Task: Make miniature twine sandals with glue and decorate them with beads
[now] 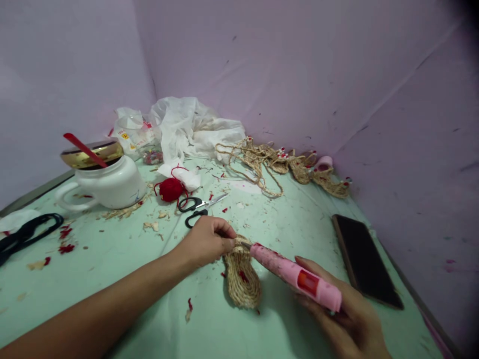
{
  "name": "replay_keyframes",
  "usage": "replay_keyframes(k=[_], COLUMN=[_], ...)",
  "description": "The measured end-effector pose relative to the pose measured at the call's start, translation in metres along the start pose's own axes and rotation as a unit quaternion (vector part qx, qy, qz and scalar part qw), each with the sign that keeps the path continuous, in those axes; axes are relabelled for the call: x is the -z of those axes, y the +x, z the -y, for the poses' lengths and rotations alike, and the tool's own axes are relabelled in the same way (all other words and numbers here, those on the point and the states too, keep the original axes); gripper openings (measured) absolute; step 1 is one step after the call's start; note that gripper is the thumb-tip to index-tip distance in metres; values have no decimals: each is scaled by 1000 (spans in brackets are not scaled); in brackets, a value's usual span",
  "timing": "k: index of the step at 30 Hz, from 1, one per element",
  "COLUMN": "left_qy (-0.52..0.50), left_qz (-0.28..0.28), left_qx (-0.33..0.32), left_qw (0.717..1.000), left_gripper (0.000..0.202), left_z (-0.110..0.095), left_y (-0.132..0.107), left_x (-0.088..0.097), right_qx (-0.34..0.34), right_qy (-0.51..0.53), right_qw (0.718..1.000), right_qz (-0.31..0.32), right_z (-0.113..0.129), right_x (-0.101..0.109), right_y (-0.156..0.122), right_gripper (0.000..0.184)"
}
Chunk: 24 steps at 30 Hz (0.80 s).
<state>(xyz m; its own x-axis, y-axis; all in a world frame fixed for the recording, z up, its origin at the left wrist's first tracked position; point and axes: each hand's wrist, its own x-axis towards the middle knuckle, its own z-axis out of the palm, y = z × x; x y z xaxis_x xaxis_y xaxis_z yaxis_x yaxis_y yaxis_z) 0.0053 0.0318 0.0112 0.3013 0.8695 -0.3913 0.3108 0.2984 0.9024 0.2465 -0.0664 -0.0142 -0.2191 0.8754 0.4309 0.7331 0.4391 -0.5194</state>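
A small slipper of coiled straw rope (241, 284) lies on the green table cover, its rounded end toward me. My left hand (207, 242) pinches its far end between thumb and fingertips. In my right hand (352, 314) is a pink glue gun (288, 269), gripped from the right side. Its metal nozzle points left and meets the far end of the slipper, close to my left fingertips. Whether any glue is coming out cannot be seen. Just beyond my left hand lie black-handled scissors (200, 204), blades partly apart.
A white mug (112, 184) with a gold lid and red stick stands left, near a black cable (26, 237). Red yarn (170, 190) and a white plastic bag (194, 124) are behind. Several straw slippers (299, 169) line the wall; a phone (364, 259) lies right. Scraps litter the cover.
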Motion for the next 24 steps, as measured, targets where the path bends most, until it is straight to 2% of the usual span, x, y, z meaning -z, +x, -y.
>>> replay_keyframes(k=[4,9,13,17,24], left_qy=[5,22,30,32,36], left_qz=[-8,-14,-14,-14,-15], left_qx=[3,-18,-23,-24,-20], left_qw=[1000,1000,999,999,999], left_gripper=[3,4,5,5,6], left_z=[2,8,8,9,9], left_y=[1,3,3,4,3], left_x=[-1,-2,-2,-1,-2], right_qx=[38,90,102,96,34], right_qy=[4,30,35,37,64], right_qw=[999,995,994,995,997], right_qz=[6,13,18,15,7], right_z=[12,18,19,20,24], right_x=[2,3,4,3,-1], right_y=[8,17,20,19,17], right_gripper=[44,49,48,46,41])
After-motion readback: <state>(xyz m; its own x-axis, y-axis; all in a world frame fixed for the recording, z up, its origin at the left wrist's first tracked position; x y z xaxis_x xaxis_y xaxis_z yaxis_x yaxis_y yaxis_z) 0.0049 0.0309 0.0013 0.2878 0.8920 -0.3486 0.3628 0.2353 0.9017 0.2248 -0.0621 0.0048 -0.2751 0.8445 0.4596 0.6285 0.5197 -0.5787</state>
